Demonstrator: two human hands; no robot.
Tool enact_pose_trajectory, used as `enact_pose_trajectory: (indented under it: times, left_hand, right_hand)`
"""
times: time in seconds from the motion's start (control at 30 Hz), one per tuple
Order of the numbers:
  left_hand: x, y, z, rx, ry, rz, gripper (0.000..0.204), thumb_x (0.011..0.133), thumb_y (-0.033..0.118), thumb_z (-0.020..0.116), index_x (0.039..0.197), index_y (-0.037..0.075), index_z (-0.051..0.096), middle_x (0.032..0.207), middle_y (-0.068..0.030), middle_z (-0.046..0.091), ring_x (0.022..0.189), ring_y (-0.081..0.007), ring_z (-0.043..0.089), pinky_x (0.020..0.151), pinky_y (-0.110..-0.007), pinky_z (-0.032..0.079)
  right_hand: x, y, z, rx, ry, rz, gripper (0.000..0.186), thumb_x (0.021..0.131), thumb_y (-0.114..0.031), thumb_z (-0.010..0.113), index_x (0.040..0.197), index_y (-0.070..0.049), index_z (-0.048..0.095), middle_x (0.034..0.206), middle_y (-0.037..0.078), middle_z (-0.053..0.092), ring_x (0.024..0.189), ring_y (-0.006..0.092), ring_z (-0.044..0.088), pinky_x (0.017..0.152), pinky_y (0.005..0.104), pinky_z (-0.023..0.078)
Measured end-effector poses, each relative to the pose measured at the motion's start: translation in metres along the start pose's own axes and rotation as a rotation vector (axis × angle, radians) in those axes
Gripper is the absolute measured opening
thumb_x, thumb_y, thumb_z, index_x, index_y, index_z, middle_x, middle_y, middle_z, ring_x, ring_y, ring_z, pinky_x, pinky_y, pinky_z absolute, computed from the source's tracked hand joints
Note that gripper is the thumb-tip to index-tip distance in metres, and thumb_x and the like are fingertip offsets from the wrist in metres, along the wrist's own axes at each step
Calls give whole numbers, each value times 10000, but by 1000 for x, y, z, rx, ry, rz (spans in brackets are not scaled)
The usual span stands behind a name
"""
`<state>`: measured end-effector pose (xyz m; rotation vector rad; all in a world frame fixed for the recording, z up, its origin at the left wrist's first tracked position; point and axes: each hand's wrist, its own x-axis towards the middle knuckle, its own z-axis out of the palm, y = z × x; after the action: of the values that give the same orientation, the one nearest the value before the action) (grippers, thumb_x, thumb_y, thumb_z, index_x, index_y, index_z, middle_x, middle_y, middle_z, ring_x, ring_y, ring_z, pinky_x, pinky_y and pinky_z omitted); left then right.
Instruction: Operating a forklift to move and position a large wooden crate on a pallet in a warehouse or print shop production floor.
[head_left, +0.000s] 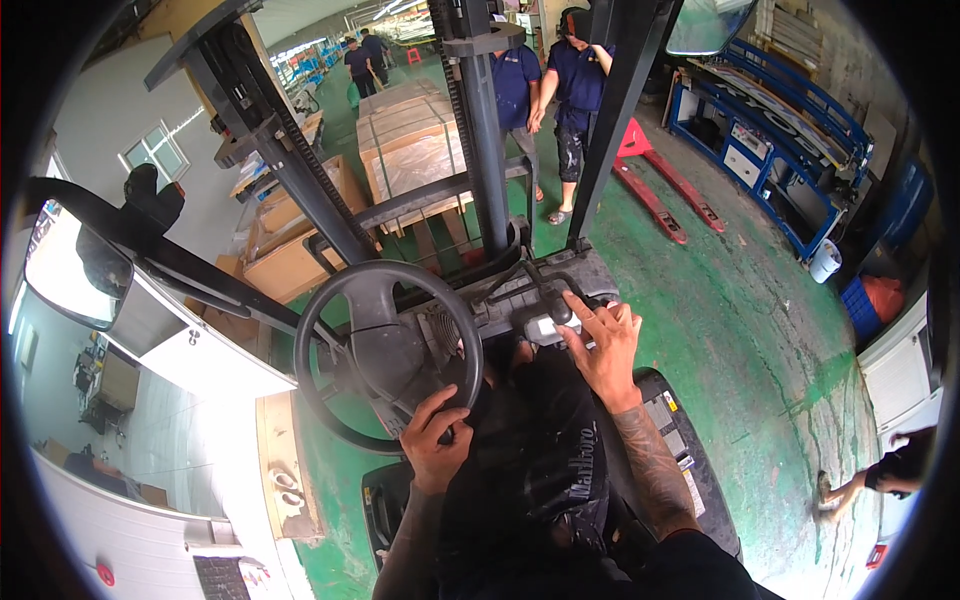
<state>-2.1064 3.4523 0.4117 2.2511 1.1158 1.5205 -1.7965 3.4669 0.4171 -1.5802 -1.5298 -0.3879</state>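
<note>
I sit at the controls of a forklift. My left hand [437, 440] is curled around the lower right rim of the black steering wheel [303, 350]. To the right of the wheel, my right hand [607, 350] is at a black control lever [556, 306], with the index finger and thumb at its knob. The lever stands on the dark dashboard [500, 313]. Ahead, past the mast [485, 140], a long strapped wooden crate [408, 135] stands close in front of the forks. How the forks meet it is partly hidden.
Two people [570, 95] stand just right of the crate, near a red pallet jack [655, 190]. A blue machine [765, 150] lines the right wall. Another person [895, 470] is at the lower right. Open boxes [290, 250] lie left of the mast.
</note>
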Motion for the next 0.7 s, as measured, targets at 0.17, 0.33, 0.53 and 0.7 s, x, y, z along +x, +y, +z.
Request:
enact_pose_trajectory:
  times: [0.17, 0.33, 0.53, 0.7]
  left_hand:
    - [-5, 0, 2, 12, 11, 36, 202, 775, -89, 732, 906, 37, 819, 1297, -121, 812, 1071, -296, 824, 866, -364, 675]
    - [-11, 6, 2, 16, 18, -29, 220, 768, -87, 749, 925, 50, 820, 1297, -123, 810, 1089, -302, 824, 870, -369, 678]
    - [20, 25, 32, -12, -21, 74, 176, 799, -21, 786, 933, 93, 804, 1500, -92, 714, 1555, -383, 560, 1205, -558, 513]
    - [84, 25, 68, 102, -26, 174, 91, 827, 77, 824, 882, 108, 759, 1563, -75, 664, 1635, -384, 452, 1289, -698, 353]
  right_hand:
    - [10, 3, -6, 60, 43, -84, 585, 916, -335, 895, 1476, -227, 764, 1034, 30, 673, 1067, 292, 588, 957, 482, 423]
    - [20, 2, -7, 161, -49, -106, 511, 940, -240, 861, 1426, -110, 768, 1241, 63, 720, 1253, 279, 609, 1043, 471, 464]
    - [-117, -23, 47, 1145, 159, 967, 559, 1126, -245, 627, 1610, 13, 518, 1597, 189, 571, 1516, 329, 530, 1273, 481, 423]
    - [-182, -168, 134, 2327, -1048, 794, 909, 1134, -533, 614, 1761, 21, 258, 1784, 297, 343, 1660, 444, 361, 1352, 576, 349]
